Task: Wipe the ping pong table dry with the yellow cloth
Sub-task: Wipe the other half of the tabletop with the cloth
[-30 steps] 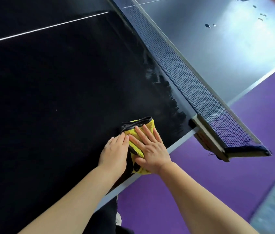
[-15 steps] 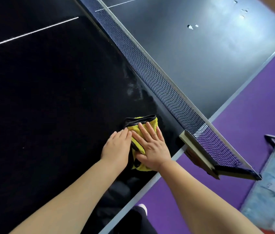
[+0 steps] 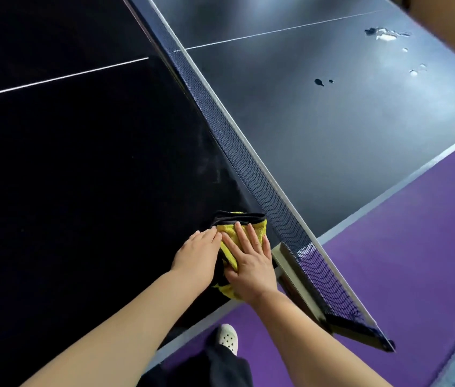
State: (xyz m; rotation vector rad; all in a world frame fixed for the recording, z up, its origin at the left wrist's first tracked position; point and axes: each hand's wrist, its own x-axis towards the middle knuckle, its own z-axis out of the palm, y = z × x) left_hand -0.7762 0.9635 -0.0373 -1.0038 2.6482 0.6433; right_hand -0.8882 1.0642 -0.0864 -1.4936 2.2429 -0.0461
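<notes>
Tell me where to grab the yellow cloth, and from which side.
I'd pinch the yellow cloth by its dark-hemmed far fold, bare beyond the left hand and right hand on it. Come from above on the table side; the net stands close on its right.

Pale glare washes the far counter [image 3: 346, 113] beyond the net while the near half stays almost black (wide-angle edges bend and blur).
</notes>
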